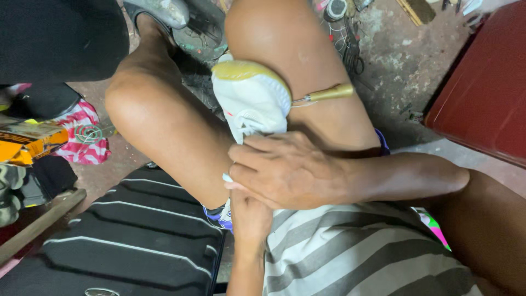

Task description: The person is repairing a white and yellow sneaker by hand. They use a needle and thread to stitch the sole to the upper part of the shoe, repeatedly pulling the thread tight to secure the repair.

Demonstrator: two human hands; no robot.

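Right hand (285, 172) lies across the heel end of a white shoe (252, 98), fingers pressed together and curled over the fabric, while I sit with the shoe wedged between my knees. Left hand (249, 211) comes up from below, mostly hidden under the right; whether it pinches the shoe or only props it I cannot tell. The shoe points away from me, its yellowed sole (244, 70) turned up, and an awl (329, 93) with a pale wooden handle sticks out of its right side, resting against my thigh.

Doing this well, I judge, means keeping the knees tight so the shoe cannot twist, holding the fabric flat under the fingers, and keeping fingertips clear of the awl's point.

At the left edge, on the floor, lies a flat yellow-and-orange package (27, 143), partly over a pink-and-white striped cloth (85, 134) where a green spiral coil (89, 133) rests. A black ribbed case (126, 235) sits below my left knee. A dark red box (485, 87) fills the upper right, with small tools (348, 33) scattered on the concrete beyond my knees.
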